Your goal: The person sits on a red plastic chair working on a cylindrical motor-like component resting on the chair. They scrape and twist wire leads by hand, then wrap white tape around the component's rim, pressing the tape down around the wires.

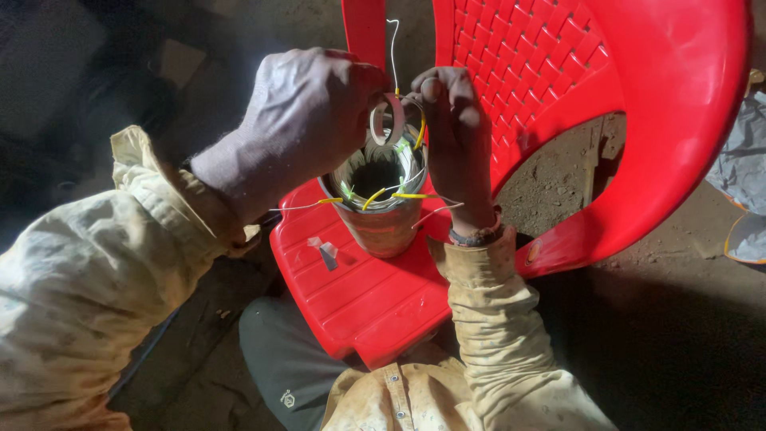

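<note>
A round motor stator (381, 209) with pale windings and yellow-sleeved wire leads stands upright on the seat of a red plastic chair (351, 295). My left hand (307, 120) is above its left rim, gripping a small roll of tape (388, 118). My right hand (456, 144) is at the right rim, fingers pinched on a thin white wire (394, 48) that rises upward. The two hands nearly touch over the opening. Both sleeves are dirty cream cloth.
The chair's latticed back (542, 56) and curved arm (678, 152) rise on the right. A small scrap of tape (327, 251) lies on the seat. Dirt floor (670, 319) lies around, with grey cloth (742, 160) at the far right.
</note>
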The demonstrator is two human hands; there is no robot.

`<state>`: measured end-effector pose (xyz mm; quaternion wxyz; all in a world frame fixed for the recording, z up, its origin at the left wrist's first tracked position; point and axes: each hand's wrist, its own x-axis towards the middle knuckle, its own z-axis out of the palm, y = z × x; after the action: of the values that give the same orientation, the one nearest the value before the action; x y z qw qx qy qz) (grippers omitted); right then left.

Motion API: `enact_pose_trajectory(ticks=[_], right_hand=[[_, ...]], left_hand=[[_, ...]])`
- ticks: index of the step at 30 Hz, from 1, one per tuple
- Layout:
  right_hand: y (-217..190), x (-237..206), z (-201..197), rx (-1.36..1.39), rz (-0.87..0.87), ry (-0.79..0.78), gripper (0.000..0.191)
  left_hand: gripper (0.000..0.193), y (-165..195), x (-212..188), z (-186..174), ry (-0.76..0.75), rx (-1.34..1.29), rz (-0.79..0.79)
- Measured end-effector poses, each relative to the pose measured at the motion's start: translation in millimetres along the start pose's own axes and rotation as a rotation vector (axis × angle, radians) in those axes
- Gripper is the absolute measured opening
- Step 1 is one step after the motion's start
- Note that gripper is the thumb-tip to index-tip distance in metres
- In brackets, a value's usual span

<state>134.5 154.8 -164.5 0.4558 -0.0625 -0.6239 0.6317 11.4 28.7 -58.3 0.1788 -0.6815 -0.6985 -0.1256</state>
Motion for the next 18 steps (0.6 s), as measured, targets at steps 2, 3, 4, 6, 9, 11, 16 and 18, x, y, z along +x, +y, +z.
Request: enact_pose_trajectory(ticks=[2,3,4,6,9,11,16,18], right_hand=[[-12,-5,-2,-0.124,-0.062,-0.08,0.025],[-17,-8,-4,-0.185,-0.095,-0.12,0.025],[-21,-9,-6,-0.217,-0.179,-0.166,0.022],[-23,-10,-10,-0.281,-0.344,-0.256,0.027],[-9,-2,-10,-0.305,-0.245,-0.117,0.025],[3,-3,-8,-0.161,-0.119,-0.078,0.013],[22,-4,-7,-0.038,0.102,-0.028,0.01],[21,-4,-10,-0.057,0.12,-0.071,0.015]], left_hand=[[0.008,-4,3,3,-0.037,-0.148,-0.12],[0.008,-7,5,4,-0.074,-0.236,-0.195],[0.011,-10,7,5,-0.111,-0.323,-0.269],[0.013,-13,14,8,-0.25,-0.473,-0.441],[0.015,-12,19,6,-0.307,-0.571,-0.511],[0.015,-7,17,1,-0.295,-0.509,-0.472],[0.009,14,-1,-6,-0.019,0.076,0.046],[0.018,15,-5,-6,-0.039,0.064,0.086]])
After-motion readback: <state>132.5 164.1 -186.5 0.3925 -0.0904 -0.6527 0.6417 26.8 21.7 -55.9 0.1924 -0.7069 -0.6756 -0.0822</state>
